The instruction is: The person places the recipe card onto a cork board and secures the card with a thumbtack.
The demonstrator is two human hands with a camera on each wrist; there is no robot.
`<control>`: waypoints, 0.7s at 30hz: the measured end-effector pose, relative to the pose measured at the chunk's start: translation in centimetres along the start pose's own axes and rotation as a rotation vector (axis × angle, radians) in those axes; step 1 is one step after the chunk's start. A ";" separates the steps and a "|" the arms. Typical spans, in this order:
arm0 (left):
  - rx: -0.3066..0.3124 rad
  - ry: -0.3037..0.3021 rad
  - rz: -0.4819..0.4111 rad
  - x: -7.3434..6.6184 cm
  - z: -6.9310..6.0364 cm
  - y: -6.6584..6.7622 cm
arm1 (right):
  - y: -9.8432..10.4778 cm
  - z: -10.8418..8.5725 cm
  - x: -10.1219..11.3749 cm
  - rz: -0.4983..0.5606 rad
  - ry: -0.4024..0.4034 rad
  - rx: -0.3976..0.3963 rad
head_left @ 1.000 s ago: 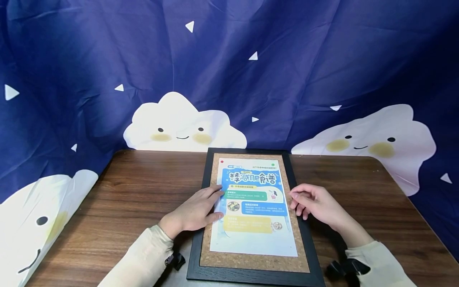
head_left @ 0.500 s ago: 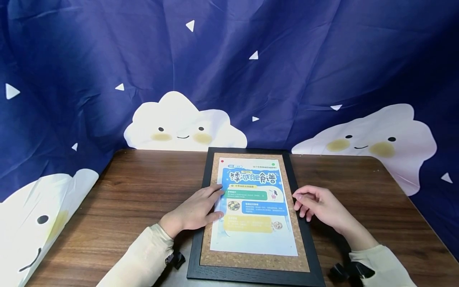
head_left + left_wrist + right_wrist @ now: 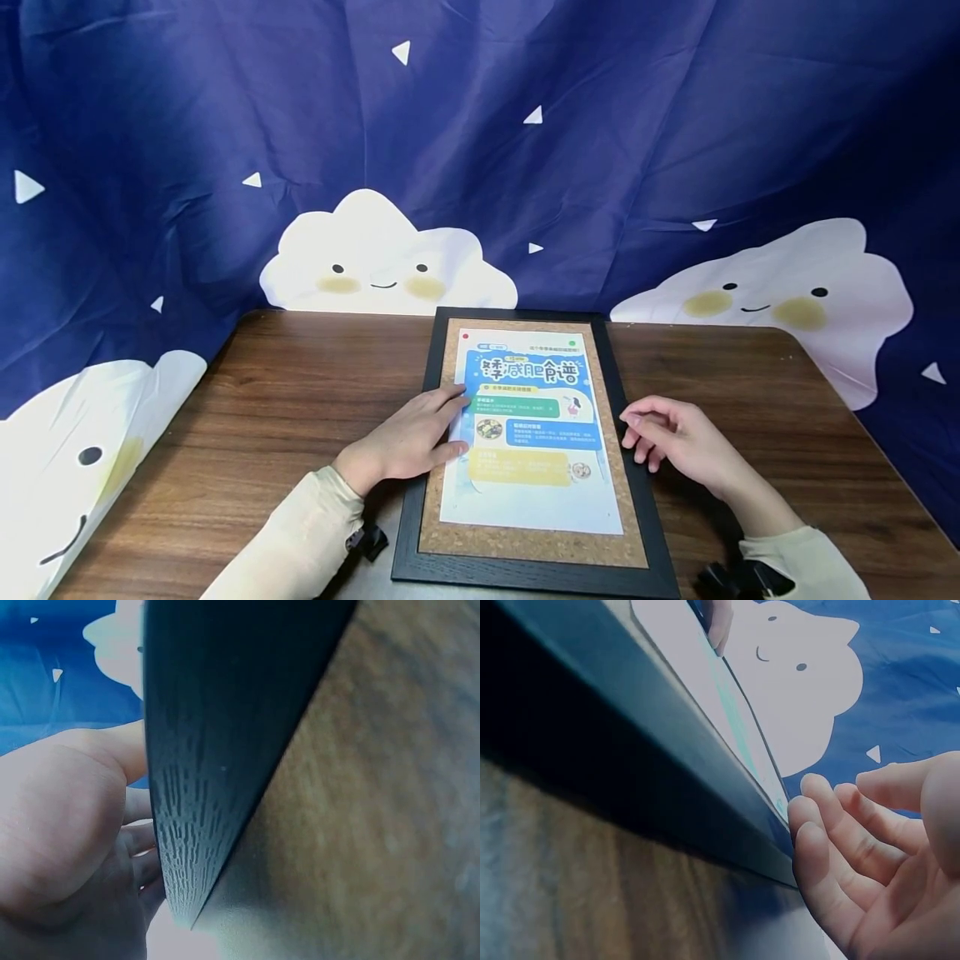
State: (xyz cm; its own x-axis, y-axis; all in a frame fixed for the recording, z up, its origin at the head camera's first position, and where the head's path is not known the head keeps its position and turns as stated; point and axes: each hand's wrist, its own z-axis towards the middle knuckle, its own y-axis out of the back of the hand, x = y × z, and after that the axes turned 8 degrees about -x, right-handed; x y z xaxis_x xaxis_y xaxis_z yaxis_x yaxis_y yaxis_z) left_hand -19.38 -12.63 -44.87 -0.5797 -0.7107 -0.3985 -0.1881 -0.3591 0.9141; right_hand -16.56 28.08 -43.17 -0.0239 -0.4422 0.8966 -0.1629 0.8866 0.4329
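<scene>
Head view: paper (image 3: 531, 437) runs along board (image 3: 532, 546), left grip (image 3: 408, 437) nearer, spread onto it, right grip (image 3: 681, 440) loose, empty, at board's right edge.

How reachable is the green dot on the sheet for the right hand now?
Probably yes: the right hand is by the black frame's right side, seemingly holding nothing, and nothing visible blocks the green dot.
</scene>
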 end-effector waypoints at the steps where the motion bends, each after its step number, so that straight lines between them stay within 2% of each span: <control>1: 0.001 0.001 0.000 0.0 0.0 0.0 | 0.0 -0.1 -0.1 0.003 -0.001 0.000; 21: 0.002 0.007 -0.008 0.0 0.0 0.0 | 1.0 -1.9 -1.7 -0.002 -0.039 -0.042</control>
State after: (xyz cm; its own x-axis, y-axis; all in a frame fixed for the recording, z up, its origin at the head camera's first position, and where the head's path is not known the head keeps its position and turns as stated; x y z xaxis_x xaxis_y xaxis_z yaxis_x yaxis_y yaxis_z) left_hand -19.37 -12.63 -44.89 -0.5726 -0.7120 -0.4064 -0.1941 -0.3639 0.9110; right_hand -14.78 30.02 -44.11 -0.0625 -0.4485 0.8916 -0.1216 0.8901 0.4392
